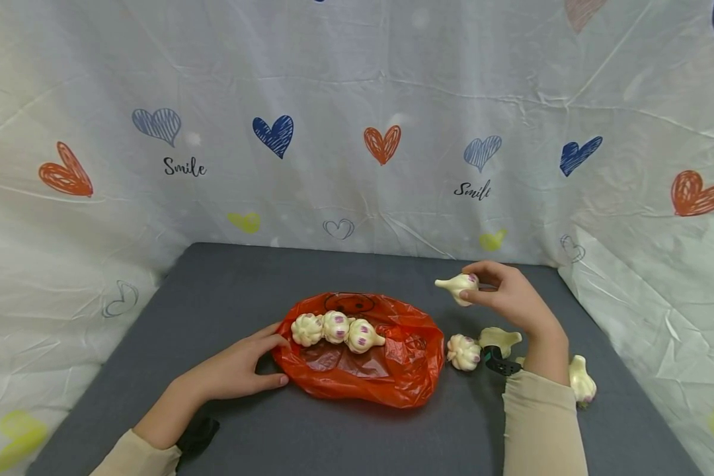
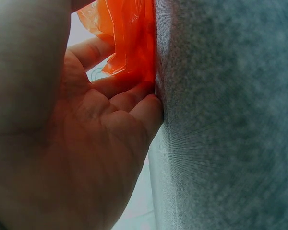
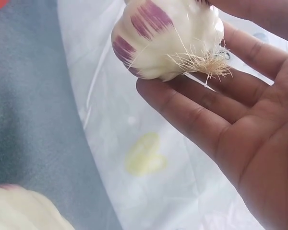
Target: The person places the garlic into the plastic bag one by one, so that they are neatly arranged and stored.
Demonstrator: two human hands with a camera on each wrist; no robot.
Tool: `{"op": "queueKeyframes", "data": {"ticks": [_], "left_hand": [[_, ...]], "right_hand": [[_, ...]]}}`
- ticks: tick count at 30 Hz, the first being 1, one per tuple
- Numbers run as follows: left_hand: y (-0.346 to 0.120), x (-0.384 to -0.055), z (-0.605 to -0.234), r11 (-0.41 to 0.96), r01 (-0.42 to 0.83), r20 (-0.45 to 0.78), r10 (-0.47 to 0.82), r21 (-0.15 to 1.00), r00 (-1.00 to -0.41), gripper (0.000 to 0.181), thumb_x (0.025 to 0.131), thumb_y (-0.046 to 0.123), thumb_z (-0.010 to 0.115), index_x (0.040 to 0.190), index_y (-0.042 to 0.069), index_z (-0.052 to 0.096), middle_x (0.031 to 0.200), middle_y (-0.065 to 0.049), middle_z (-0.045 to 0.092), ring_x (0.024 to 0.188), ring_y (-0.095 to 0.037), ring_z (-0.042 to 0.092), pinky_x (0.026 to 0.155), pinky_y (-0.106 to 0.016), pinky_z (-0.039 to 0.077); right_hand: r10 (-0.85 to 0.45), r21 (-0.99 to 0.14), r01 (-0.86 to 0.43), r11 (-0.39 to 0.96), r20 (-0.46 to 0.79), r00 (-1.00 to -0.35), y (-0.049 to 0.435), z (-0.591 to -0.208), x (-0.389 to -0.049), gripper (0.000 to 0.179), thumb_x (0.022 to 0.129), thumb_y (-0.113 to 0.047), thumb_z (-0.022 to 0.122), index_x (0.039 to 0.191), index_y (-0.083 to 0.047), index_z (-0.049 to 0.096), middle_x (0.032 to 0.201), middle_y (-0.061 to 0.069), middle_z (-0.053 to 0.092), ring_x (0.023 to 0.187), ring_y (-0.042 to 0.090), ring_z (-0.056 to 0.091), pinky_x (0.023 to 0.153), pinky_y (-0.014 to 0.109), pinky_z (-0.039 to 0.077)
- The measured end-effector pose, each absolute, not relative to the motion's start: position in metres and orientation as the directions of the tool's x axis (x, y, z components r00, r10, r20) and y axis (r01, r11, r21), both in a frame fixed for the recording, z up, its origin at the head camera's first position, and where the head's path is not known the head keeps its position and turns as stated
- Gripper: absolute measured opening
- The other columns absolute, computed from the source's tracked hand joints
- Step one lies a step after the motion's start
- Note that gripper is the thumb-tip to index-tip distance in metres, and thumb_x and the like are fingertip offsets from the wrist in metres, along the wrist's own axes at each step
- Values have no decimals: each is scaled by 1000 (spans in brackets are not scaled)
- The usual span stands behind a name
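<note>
My right hand (image 1: pixel 512 297) pinches a garlic bulb (image 1: pixel 461 287) above the table, its stem pointing left. In the right wrist view the bulb (image 3: pixel 163 38) shows purple streaks and a tuft of dry roots. A red plastic bag (image 1: pixel 363 390) lies spread with its mouth facing up, and three garlic bulbs (image 1: pixel 335 327) sit in a row inside it. At the bag's left side, my left hand (image 1: pixel 238 367) rests with fingers and thumb spread against the edge. The left wrist view has its fingers (image 2: pixel 134 110) low against the table beside the orange-red plastic.
Several more garlic bulbs lie right of the bag: one bulb (image 1: pixel 464 352) close to its rim, another (image 1: pixel 500 340) beside the right wrist, one (image 1: pixel 582 381) beyond the forearm. A dark grey table (image 1: pixel 309 443) carries everything. White sheeting (image 1: pixel 333 178) printed with hearts surrounds it.
</note>
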State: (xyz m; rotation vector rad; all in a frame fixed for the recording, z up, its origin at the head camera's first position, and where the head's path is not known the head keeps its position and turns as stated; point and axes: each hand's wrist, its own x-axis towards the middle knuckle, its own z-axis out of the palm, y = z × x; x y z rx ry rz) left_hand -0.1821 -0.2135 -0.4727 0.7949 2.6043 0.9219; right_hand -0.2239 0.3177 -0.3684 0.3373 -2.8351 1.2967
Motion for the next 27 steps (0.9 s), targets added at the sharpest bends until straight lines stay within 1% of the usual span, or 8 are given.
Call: {"op": "queueKeyframes", "data": {"ticks": [3,9,13,18,24,27], "left_hand": [[-214,-182,-473,647,410,-62,578,643,-814,61,98,62,77,144,23,64,174,-23,31,159,-47,32,121,-69,35],[-214,-182,-473,645,406,-65,578,647,-814,62,98,62,77,144,23,64,175,-23,30,160,-46,32,121,-69,35],[-214,-183,-473,646,405,-69,579,647,-813,62,98,63,76,144,24,64,175,-22,30,160,-46,31,121,-69,34],[-214,-184,-472,644,406,-69,581,649,-811,62,98,63,76,144,23,64,175,-23,30,160,-46,31,121,-70,34],[-214,-183,-474,636,412,-62,587,652,-807,60,98,62,77,144,24,64,175,-22,30,160,-46,32,121,-69,35],[-214,-183,-474,636,411,-60,585,653,-809,60,98,61,77,144,24,64,175,-22,30,160,-46,32,121,-69,35]], "right_hand": [[-200,-759,-193,622,84,-976,314,-368,-225,56,98,-38,86,142,-9,67,142,13,67,132,38,65,103,53,58],[-228,-767,-203,609,76,-971,310,-369,-227,52,97,-35,87,139,-9,69,134,12,71,128,33,67,94,40,60],[-258,-773,-224,594,80,-963,306,-372,-229,49,97,-31,87,137,-8,70,129,13,72,122,32,69,91,34,61],[-307,-785,-243,570,71,-949,299,-375,-233,47,96,-28,88,134,-8,71,125,13,73,118,33,69,89,34,62],[-335,-785,-251,566,60,-940,291,-377,-234,45,94,-30,90,131,-10,72,121,10,75,117,33,69,90,36,61],[-344,-779,-264,569,66,-937,288,-376,-234,45,94,-31,90,130,-11,73,121,10,74,116,30,69,89,37,61]]}}
